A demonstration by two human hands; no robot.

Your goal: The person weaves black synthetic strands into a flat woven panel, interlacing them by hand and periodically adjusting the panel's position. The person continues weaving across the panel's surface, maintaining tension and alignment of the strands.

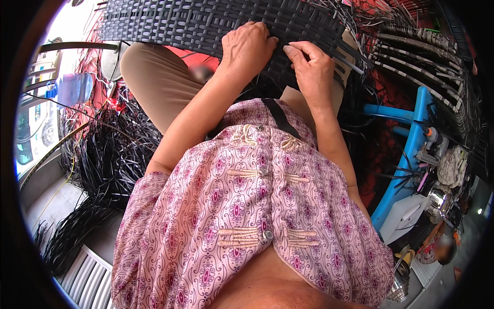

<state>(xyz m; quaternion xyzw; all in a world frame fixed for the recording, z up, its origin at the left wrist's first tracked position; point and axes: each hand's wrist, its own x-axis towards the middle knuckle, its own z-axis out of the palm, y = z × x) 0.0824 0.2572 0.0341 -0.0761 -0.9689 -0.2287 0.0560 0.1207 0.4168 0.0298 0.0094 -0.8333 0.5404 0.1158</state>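
Note:
A dark grey woven panel (170, 23), made of flat plastic strips, lies across my lap at the top of the view. My left hand (248, 49) rests on it near its lower middle, fingers curled and thumb pressed in against the weave. Just to the right, my right hand (313, 67) is bent over the panel with thumb and forefinger drawn together. Whatever thin piece either hand pinches is hidden by the fingers or too small to make out. A narrow gap of weave shows between the two hands.
Loose black strips (103, 159) are heaped on the floor at left. A blue plastic stool frame (411, 139) stands at right, with tools and cloth beside it. Stacked woven pieces (417, 62) lie at the far right. A person (435, 252) appears at lower right.

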